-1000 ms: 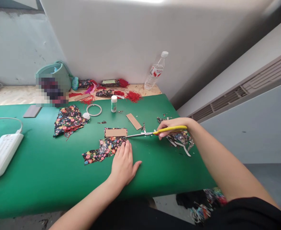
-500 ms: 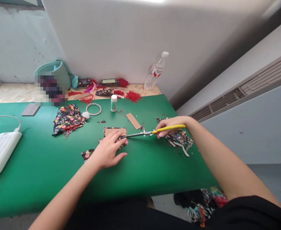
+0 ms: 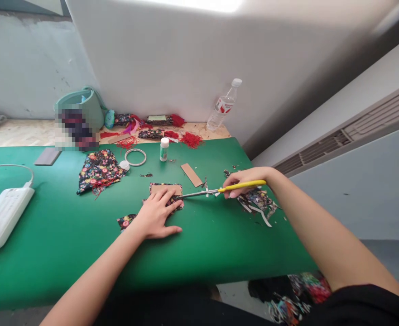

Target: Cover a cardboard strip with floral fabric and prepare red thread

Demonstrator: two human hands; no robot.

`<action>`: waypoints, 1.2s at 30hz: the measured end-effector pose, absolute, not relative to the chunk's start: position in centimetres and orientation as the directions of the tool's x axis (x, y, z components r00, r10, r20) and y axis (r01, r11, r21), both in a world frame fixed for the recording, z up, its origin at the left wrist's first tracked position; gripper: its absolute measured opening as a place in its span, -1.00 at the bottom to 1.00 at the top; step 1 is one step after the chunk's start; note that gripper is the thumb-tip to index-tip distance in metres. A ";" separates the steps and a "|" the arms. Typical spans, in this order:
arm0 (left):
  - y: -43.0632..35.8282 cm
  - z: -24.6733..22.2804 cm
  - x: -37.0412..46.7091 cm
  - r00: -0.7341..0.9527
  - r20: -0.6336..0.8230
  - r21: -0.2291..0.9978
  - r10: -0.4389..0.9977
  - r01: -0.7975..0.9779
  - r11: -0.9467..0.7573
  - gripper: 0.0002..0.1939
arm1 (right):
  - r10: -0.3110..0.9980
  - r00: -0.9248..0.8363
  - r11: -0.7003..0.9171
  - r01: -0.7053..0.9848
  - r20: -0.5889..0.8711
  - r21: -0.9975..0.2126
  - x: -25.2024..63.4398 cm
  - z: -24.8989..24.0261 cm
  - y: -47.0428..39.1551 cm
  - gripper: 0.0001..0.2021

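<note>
Left hand (image 3: 156,219): one, palm down, fingers spread over card (image 3: 179,189) and floral cloth (image 3: 178,207). Right hand (image 3: 242,182): one, fingers wrapped round the yellow handles of scissors (image 3: 221,190), blades reaching to the left fingertips. Scraps (image 3: 258,200): one heap, just beside the right fingers, on their outer side. Strip (image 3: 191,175): one, brown, flat, beyond and between both hands' fingers. Small bottle (image 3: 164,151): one, white-capped, upright beyond the left fingers. Ring (image 3: 136,150): one, beyond the left fingers and to their left. Table (image 3: 202,253): green, beneath both hands' fingers.

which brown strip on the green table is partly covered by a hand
The strip on the floral fabric, with the left hand over it; the other strip lies uncovered directly on the green table.
</note>
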State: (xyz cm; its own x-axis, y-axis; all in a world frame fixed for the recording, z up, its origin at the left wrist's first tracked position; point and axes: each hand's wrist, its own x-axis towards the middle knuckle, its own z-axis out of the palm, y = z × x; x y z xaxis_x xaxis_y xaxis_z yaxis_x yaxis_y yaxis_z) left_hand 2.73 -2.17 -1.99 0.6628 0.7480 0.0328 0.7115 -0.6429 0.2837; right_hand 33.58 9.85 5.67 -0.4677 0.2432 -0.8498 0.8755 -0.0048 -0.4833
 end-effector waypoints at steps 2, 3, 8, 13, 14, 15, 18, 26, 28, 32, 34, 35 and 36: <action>-2.1 -2.2 2.7 0.668 0.032 0.298 0.744 0.704 -0.645 -0.21 | 0.242 -0.471 -0.002 0.874 -0.848 -0.486 33.4 5.7 9.9 -0.38; -2.1 -2.2 2.6 0.668 0.033 0.303 0.744 0.702 -0.644 -0.21 | 0.238 -0.475 -0.006 0.871 -0.847 -0.491 33.4 5.6 10.0 -0.38; -2.0 -2.2 2.6 0.667 0.028 0.313 0.745 0.701 -0.640 -0.22 | 0.234 -0.515 -0.063 0.838 -0.825 -0.541 33.5 5.0 10.2 -0.42; -2.0 -2.2 2.7 0.668 0.025 0.313 0.744 0.701 -0.641 -0.21 | 0.287 -0.499 -0.076 0.839 -0.818 -0.539 33.5 5.0 10.1 -0.43; -2.0 -2.2 2.7 0.667 0.025 0.314 0.744 0.702 -0.640 -0.21 | 0.298 -0.486 -0.077 0.845 -0.821 -0.529 33.5 5.1 10.0 -0.43; -2.1 -2.2 2.7 0.666 0.025 0.315 0.746 0.703 -0.638 -0.22 | 0.308 -0.474 -0.075 0.852 -0.825 -0.518 33.5 5.2 9.9 -0.43; -2.1 -2.2 2.7 0.661 0.023 0.323 0.750 0.705 -0.632 -0.22 | 0.331 -0.455 -0.051 0.866 -0.826 -0.498 33.4 5.3 9.8 -0.45; -2.1 -2.3 2.6 0.661 0.037 0.326 0.749 0.701 -0.634 -0.20 | 0.278 -0.487 -0.025 0.858 -0.828 -0.512 33.2 4.7 9.9 -0.48; -2.1 -2.3 2.6 0.661 0.037 0.328 0.750 0.700 -0.634 -0.21 | 0.274 -0.483 -0.031 0.860 -0.832 -0.510 33.2 4.4 9.8 -0.48; -2.0 -2.3 2.6 0.661 0.040 0.333 0.750 0.699 -0.633 -0.21 | 0.262 -0.470 -0.056 0.865 -0.843 -0.499 33.2 4.2 9.7 -0.48; -2.0 -2.3 2.6 0.660 0.041 0.334 0.750 0.698 -0.633 -0.20 | 0.263 -0.466 -0.068 0.864 -0.845 -0.498 33.2 4.3 9.7 -0.49; -2.0 -2.3 2.6 0.660 0.041 0.333 0.750 0.698 -0.634 -0.20 | 0.266 -0.465 -0.072 0.864 -0.845 -0.498 33.1 4.4 9.6 -0.49; -2.0 -2.3 2.6 0.661 0.041 0.332 0.749 0.698 -0.634 -0.20 | 0.268 -0.465 -0.072 0.864 -0.844 -0.499 33.0 4.5 9.6 -0.50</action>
State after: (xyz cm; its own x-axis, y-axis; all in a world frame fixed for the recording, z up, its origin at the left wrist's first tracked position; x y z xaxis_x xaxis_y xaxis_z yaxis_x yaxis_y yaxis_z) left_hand 2.61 -2.01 -2.32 0.6608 0.7495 0.0407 0.6984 -0.6339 0.3323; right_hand 33.01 9.60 4.48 -0.4647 0.2681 -0.8439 0.8639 -0.0719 -0.4985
